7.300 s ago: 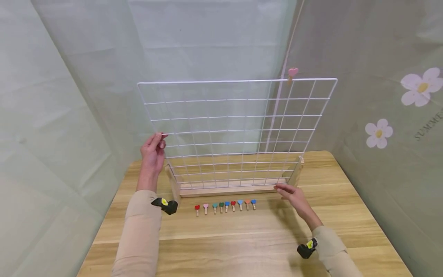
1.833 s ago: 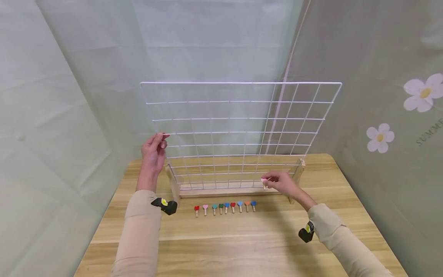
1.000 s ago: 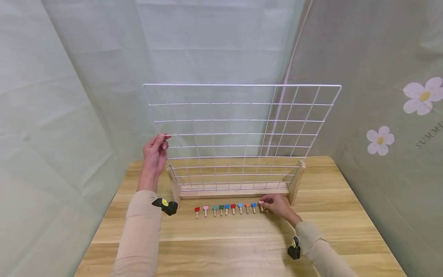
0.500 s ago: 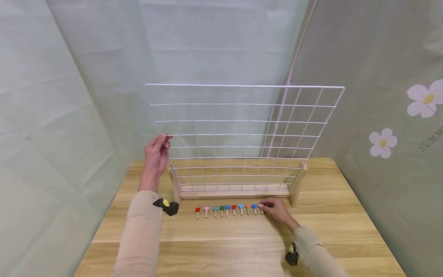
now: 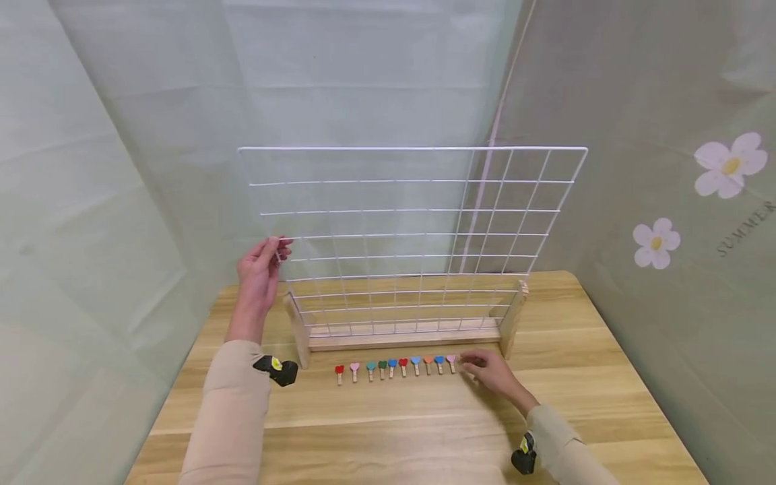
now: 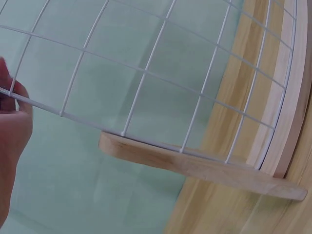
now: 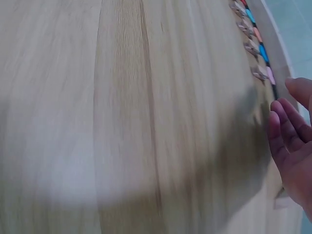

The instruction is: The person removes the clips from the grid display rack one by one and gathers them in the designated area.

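Note:
My left hand (image 5: 257,276) pinches the left edge of a white wire grid (image 5: 412,148), which leans back in a wooden stand (image 5: 403,343). In the left wrist view, fingers and thumb (image 6: 14,117) close round the edge wire. A pink heart clip (image 5: 451,360) lies on the table at the right end of a row of small wooden heart clips. Just right of it, my right hand (image 5: 494,376) hovers low with loosely bent fingers and nothing in them. The right wrist view shows a gap between these fingertips (image 7: 275,106) and the pink clip (image 7: 270,75).
The row runs left past blue, orange and light blue hearts to a red heart clip (image 5: 339,370) at its left end. All lie on the wooden table (image 5: 388,431) in front of the stand. Fabric walls (image 5: 121,236) enclose the table behind and at both sides.
The pink heart clip was on the grid's top wire, then came down in my right hand to the row's right end. That hand has let go and moved slightly right. My left hand keeps its grip.

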A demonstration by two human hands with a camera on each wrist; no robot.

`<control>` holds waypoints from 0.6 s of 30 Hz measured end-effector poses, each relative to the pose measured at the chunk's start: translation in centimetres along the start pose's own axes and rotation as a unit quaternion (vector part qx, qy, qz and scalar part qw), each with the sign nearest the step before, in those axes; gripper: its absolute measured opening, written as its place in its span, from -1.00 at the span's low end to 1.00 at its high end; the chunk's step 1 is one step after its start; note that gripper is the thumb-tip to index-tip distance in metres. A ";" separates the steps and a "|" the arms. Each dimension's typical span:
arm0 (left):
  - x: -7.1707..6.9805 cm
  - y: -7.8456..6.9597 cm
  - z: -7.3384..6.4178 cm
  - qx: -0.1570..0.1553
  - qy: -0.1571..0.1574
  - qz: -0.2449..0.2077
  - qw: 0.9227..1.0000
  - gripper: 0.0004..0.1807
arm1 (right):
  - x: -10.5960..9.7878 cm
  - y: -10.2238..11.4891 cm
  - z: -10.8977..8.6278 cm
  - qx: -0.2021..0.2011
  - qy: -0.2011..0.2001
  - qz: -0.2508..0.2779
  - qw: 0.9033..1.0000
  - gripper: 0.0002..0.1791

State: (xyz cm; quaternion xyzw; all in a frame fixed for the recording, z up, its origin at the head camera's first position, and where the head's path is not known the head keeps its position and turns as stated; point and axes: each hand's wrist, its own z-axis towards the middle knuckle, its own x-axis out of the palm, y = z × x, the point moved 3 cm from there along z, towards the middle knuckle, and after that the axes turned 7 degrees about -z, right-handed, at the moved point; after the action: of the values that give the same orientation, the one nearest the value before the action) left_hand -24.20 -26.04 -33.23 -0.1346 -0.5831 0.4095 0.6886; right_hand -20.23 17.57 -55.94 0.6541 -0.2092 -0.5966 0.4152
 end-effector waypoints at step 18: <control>-1.9 -2.4 -2.7 -0.031 -0.074 0.242 0.967 -0.49 | -5.5 6.6 -0.8 -0.093 -0.079 -0.098 0.988 -0.78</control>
State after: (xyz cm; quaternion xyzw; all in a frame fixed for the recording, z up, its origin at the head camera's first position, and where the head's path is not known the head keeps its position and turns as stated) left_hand -20.75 -28.11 -33.75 -0.2626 -0.5949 0.5542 0.5196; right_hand -19.11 18.36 -47.43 0.5807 -0.1196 -0.7015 0.3956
